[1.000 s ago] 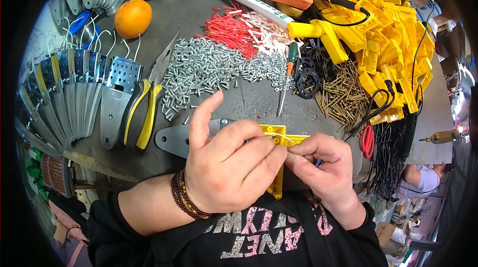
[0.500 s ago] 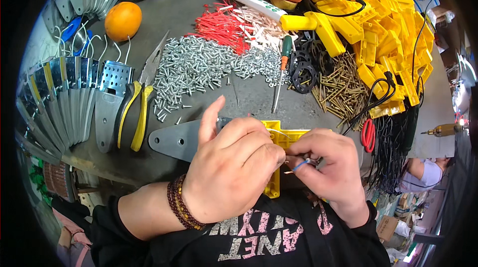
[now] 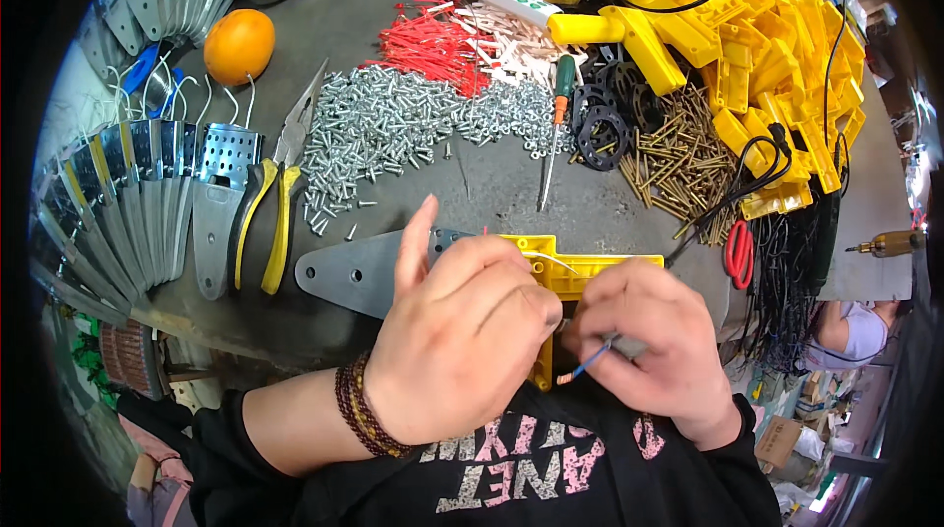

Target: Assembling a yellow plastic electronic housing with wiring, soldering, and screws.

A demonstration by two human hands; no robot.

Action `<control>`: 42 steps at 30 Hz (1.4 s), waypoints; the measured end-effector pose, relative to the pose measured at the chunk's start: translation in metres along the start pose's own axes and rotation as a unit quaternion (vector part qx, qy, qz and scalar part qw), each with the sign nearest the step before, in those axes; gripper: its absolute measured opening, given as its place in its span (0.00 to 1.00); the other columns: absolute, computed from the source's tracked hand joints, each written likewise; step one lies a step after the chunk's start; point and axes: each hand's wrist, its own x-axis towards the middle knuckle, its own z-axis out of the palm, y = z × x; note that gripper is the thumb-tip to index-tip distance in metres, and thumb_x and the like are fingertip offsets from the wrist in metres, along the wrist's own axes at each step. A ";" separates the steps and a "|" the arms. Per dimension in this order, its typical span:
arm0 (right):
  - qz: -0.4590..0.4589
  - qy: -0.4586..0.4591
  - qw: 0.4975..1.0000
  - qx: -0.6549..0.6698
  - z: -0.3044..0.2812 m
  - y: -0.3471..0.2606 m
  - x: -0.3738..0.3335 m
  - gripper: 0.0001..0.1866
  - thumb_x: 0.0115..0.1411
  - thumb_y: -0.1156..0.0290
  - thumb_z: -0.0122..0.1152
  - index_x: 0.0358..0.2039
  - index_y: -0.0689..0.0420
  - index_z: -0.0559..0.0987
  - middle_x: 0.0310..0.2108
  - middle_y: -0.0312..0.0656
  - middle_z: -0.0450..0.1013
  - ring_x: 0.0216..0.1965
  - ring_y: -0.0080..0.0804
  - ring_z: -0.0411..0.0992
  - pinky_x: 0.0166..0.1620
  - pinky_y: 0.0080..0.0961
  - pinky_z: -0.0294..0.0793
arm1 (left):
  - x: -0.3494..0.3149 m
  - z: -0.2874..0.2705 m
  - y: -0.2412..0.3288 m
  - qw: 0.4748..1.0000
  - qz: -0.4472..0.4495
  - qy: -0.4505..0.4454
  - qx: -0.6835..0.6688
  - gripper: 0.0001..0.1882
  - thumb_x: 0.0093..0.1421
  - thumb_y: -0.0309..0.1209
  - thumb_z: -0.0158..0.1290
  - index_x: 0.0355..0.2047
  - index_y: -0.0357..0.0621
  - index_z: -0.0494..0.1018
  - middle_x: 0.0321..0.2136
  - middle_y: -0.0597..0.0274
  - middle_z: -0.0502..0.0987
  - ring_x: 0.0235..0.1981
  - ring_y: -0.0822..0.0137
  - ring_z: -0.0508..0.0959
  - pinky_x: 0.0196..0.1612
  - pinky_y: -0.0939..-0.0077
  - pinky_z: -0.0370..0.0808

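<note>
While left hand (image 3: 460, 338) overlaps yellow casing (image 3: 612, 264), screws (image 3: 374, 124) beyond, pliers (image 3: 283, 232) leftward

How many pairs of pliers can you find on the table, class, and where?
1: the yellow-and-black pliers lie between the fanned metal plates and the pile of silver screws, beyond the left hand. Others could be hidden under the piles.

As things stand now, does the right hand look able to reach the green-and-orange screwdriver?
Probably yes: the screwdriver lies uncovered beyond the yellow housing, which the right hand could likely pass over, though it may first need to release the blue wire.
</note>
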 end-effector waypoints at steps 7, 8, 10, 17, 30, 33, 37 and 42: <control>-0.008 0.030 0.998 0.050 0.003 0.015 -0.005 0.09 0.46 0.79 0.70 0.30 0.56 0.81 0.26 0.37 0.71 0.26 0.32 0.73 0.27 0.26 0.70 | 0.009 -0.010 -0.002 0.998 0.009 -0.057 -0.040 0.12 0.47 0.25 0.63 0.33 0.48 0.74 0.29 0.61 0.74 0.40 0.58 0.75 0.62 0.45 0.59; -0.009 0.031 0.998 0.054 0.004 0.016 -0.006 0.09 0.46 0.79 0.70 0.30 0.56 0.81 0.26 0.37 0.71 0.26 0.32 0.73 0.27 0.26 0.70 | 0.010 -0.008 -0.005 0.997 0.030 -0.051 -0.058 0.12 0.46 0.25 0.63 0.32 0.47 0.74 0.29 0.61 0.74 0.38 0.58 0.76 0.57 0.48 0.64; -0.035 0.053 0.996 0.058 0.007 0.017 -0.007 0.08 0.45 0.78 0.70 0.28 0.55 0.81 0.21 0.36 0.70 0.22 0.32 0.71 0.25 0.26 0.69 | 0.011 -0.004 -0.009 0.995 0.051 -0.050 -0.076 0.12 0.45 0.25 0.63 0.31 0.46 0.75 0.28 0.61 0.74 0.36 0.58 0.76 0.53 0.52 0.70; -0.104 0.079 0.991 -0.036 0.009 0.028 -0.013 0.07 0.45 0.71 0.70 0.27 0.52 0.81 0.18 0.33 0.67 0.18 0.31 0.69 0.22 0.27 0.68 | 0.016 0.001 -0.007 0.989 0.140 -0.026 -0.043 0.11 0.41 0.24 0.62 0.28 0.43 0.76 0.26 0.63 0.73 0.32 0.59 0.76 0.43 0.59 0.77; -0.124 0.095 0.967 0.204 -0.007 0.047 -0.027 0.09 0.46 0.73 0.75 0.26 0.56 0.81 0.28 0.37 0.72 0.26 0.31 0.71 0.28 0.24 0.67 | 0.038 -0.014 0.001 0.990 0.034 -0.060 0.120 0.20 0.41 0.36 0.69 0.31 0.47 0.73 0.34 0.60 0.73 0.39 0.54 0.73 0.47 0.58 0.65; -0.128 0.082 0.954 0.258 -0.017 0.056 -0.036 0.09 0.47 0.73 0.75 0.30 0.57 0.83 0.28 0.37 0.73 0.28 0.31 0.71 0.30 0.24 0.67 | 0.046 -0.015 0.008 0.980 0.005 -0.066 0.187 0.21 0.36 0.32 0.70 0.29 0.46 0.71 0.33 0.60 0.73 0.39 0.54 0.73 0.46 0.58 0.64; -0.109 0.032 0.972 0.206 -0.021 0.050 -0.034 0.11 0.50 0.73 0.72 0.36 0.58 0.84 0.28 0.38 0.73 0.29 0.33 0.72 0.32 0.26 0.68 | 0.044 -0.017 0.016 0.966 -0.007 -0.091 0.241 0.23 0.36 0.30 0.69 0.32 0.44 0.71 0.34 0.56 0.73 0.40 0.52 0.73 0.46 0.57 0.66; -0.030 0.036 0.990 0.130 -0.014 0.038 -0.025 0.11 0.52 0.73 0.69 0.38 0.59 0.81 0.28 0.41 0.74 0.28 0.38 0.73 0.31 0.30 0.71 | 0.036 -0.015 0.017 0.958 -0.022 -0.086 0.273 0.25 0.37 0.29 0.68 0.36 0.41 0.70 0.36 0.53 0.73 0.40 0.50 0.74 0.42 0.58 0.69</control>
